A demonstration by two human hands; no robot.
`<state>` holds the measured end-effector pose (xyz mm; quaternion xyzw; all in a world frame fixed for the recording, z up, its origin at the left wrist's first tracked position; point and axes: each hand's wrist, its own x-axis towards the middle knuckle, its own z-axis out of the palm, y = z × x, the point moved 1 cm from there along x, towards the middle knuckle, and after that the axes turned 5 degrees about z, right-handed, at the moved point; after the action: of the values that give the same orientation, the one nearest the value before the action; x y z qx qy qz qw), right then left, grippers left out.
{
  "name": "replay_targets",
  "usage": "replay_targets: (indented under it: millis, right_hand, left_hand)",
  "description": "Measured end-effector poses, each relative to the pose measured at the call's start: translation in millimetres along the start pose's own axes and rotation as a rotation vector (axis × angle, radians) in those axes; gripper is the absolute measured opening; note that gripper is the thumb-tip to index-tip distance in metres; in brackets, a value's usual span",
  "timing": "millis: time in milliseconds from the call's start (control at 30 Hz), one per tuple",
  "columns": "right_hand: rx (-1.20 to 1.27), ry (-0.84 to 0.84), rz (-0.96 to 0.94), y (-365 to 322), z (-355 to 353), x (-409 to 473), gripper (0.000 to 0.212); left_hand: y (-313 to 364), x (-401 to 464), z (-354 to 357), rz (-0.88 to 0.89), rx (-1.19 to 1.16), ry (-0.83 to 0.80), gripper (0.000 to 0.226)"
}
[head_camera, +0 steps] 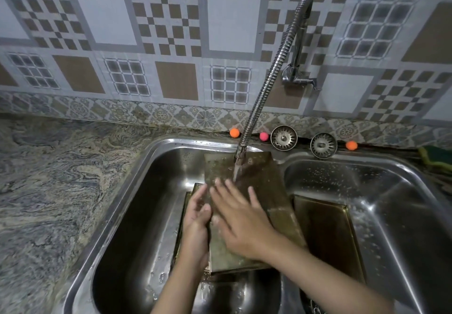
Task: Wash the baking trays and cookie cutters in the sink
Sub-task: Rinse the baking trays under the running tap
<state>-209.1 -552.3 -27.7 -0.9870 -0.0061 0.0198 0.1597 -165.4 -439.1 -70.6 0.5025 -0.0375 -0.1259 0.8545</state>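
Observation:
A brownish metal baking tray [274,191] is held over the left basin of the double sink [137,191], under water running from the flexible tap [259,98]. My left hand [195,225] grips the tray's left edge, thumb on top. Flat on the tray's surface lies my right hand [242,223], its fingers spread and straight, blurred as if rubbing. Another tray [188,206] shows beneath the held one in the left basin. A further dark tray [327,230] leans in the right basin. No cookie cutters are visible.
Two round metal sink strainers [283,138] [323,145] and small orange and pink balls [234,132] sit on the ledge behind the sink. A green sponge [435,158] lies at the far right. Patterned stone counter [53,179] spreads to the left.

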Motion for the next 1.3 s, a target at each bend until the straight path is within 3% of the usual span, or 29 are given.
replay_targets:
  millis: [100,200,267,333,433,533,633,733,833,933,1000,1100,1200,1300]
  right_hand:
    - [-0.033,-0.045,-0.024,16,1,-20,0.066]
    - [-0.078,-0.016,0.256,58,-11,5,0.065]
    - [-0.054,0.03,0.392,68,-19,29,0.064]
    - [-0.032,0.05,0.352,53,-18,42,0.061]
    - [-0.023,0.036,0.078,14,-6,23,0.06]
    - [0.036,-0.014,-0.078,18,6,-7,0.061]
    - [0.065,-0.039,0.114,56,4,3,0.062]
    - [0.073,-0.017,0.39,68,-5,36,0.065]
    - [0.083,0.037,0.267,33,-4,46,0.061]
    - [0.096,0.025,0.001,2,11,14,0.061]
    - [0.109,-0.022,-0.064,13,20,-5,0.06]
    - [0.076,-0.042,0.117,50,18,0,0.061]
    - [0.087,-0.01,0.407,68,4,31,0.064]
    - [0.064,0.031,0.303,43,-1,38,0.06]
  left_hand:
    - [7,10,-20,-0.022,-0.063,0.034,0.05]
    - [6,3,-17,-0.01,-0.003,-0.044,0.054]
    - [0,-5,-2,-0.065,0.02,-0.137,0.07]
    - [-4,-5,9,-0.109,-0.02,-0.137,0.079]
    - [2,10,7,-0.056,0.008,-0.028,0.044]
    - [22,18,-6,-0.049,-0.008,0.066,0.045]
    - [33,12,-14,-0.028,0.045,0.079,0.045]
    - [17,-4,-2,-0.065,0.066,-0.027,0.044]
    - [9,-9,16,-0.106,0.026,-0.07,0.04]
    - [19,3,6,-0.082,0.028,0.031,0.044]
    - [28,8,-9,-0.082,0.008,0.071,0.044]
    - [29,4,-20,-0.088,0.041,0.079,0.044]
    - [12,-10,-4,-0.164,0.032,-0.093,0.045]
    - [7,-9,10,-0.198,-0.066,-0.116,0.059]
